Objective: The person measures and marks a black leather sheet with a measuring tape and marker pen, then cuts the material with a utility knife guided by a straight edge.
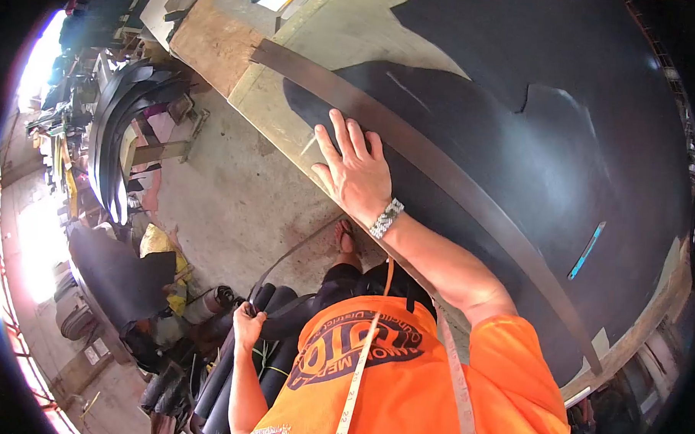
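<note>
Metal strip: a long, flat, grey metal strip (456, 182) lies slantwise across a large black sheet (579, 171). It runs under the fingers of the right hand (357, 171) and well past them both ways, one end ahead of the fingertips and the other beyond the elbow.
Right hand: spread flat, palm down, pressing on the strip and the sheet beside it. It grips nothing that I can make out. A beaded silver bracelet (386, 217) sits on the wrist.
Pale sliver: a small light sliver (309, 145) shows just beside the outermost finger. It is too small to tell what it is or whether the hand touches it.
Left hand: down by the hip and well apart from the right, the left hand (248, 324) is closed around a thin dark band (293, 253) that curves up towards the right wrist.
Progress: the strip looks placed and pinned. No fresh line or cut shows along its edge, so the work along it appears undone.
Black sheet: it covers a pale wooden table (208, 36) and bears a short blue mark (586, 250) to the right of the right forearm.
Around: dark rolled tubes (227, 373) stand below the left hand, and a yellow tape measure (354, 385) hangs down the chest.
</note>
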Demonstrator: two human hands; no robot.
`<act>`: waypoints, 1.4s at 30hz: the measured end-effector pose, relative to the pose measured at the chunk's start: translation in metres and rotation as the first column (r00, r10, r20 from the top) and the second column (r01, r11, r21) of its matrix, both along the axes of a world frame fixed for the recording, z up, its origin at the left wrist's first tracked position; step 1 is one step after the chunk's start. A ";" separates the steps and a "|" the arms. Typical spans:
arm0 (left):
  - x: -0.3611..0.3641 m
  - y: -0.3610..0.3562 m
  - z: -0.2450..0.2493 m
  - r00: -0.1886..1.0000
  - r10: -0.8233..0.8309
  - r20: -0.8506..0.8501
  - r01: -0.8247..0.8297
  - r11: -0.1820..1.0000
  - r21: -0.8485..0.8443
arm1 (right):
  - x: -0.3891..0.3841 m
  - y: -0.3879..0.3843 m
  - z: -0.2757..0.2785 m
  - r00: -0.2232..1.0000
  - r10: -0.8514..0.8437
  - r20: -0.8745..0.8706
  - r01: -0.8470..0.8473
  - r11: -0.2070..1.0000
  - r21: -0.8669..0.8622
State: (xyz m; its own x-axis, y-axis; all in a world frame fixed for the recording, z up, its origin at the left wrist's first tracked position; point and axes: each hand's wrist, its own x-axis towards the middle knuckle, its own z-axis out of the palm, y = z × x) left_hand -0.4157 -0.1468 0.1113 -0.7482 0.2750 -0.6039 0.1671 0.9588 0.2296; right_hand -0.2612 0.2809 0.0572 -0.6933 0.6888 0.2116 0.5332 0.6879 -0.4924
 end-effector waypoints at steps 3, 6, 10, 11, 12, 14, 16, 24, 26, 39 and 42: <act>-0.035 0.012 -0.004 0.997 -0.066 -0.033 0.066 0.998 0.000 | -0.009 -0.009 -0.003 0.998 0.010 0.069 -0.013 0.999 0.047; -0.085 0.025 -0.022 0.988 -0.148 -0.051 0.150 0.988 0.022 | -0.007 -0.011 -0.002 0.996 0.045 0.083 -0.052 0.996 0.078; -0.169 0.057 -0.054 0.941 -0.330 -0.067 0.335 0.938 0.085 | -0.007 -0.015 0.005 0.986 0.085 0.141 -0.107 0.982 0.155; -0.190 0.064 -0.064 0.926 -0.372 -0.069 0.378 0.915 0.140 | -0.005 -0.018 0.000 0.989 0.099 0.106 -0.114 0.982 0.153; -0.211 0.073 -0.072 0.912 -0.403 -0.070 0.409 0.906 0.108 | -0.004 -0.023 0.008 0.992 0.129 -0.005 -0.128 0.989 0.079; -0.246 0.091 -0.083 0.858 -0.508 -0.074 0.510 0.831 0.222 | -0.022 -0.062 0.013 0.977 -0.055 -0.205 0.064 0.997 0.036; -0.257 0.126 -0.055 0.791 -0.596 -0.138 0.610 0.757 0.234 | -0.060 -0.120 0.029 0.949 -0.190 -0.251 0.151 0.975 -0.165; -0.277 0.149 0.056 0.615 -0.750 -0.243 0.707 0.388 0.591 | -0.262 -0.206 0.053 0.942 -0.073 -0.327 -0.279 0.373 -0.885; -0.289 0.138 0.048 0.557 -0.782 -0.280 0.757 0.339 0.559 | -0.301 -0.210 0.094 0.882 -0.112 -0.458 -0.407 0.311 -0.859; -0.526 -0.119 0.233 0.709 0.240 -0.663 0.382 0.660 0.647 | -0.466 -0.143 0.179 0.713 -0.234 -0.661 -0.650 0.133 -0.748; -0.596 -0.189 0.254 0.647 0.534 -0.545 0.069 0.670 0.739 | -0.524 -0.128 0.203 0.697 -0.276 -0.662 -0.649 0.149 -0.746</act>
State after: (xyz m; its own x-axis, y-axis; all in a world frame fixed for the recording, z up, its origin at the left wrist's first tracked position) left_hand -1.0115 -0.3357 0.3656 -0.9235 0.0962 0.3713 0.3488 0.6132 0.7087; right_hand -0.7849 0.1528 0.2598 -0.8659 0.4951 -0.0711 -0.2245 -0.5118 -0.8292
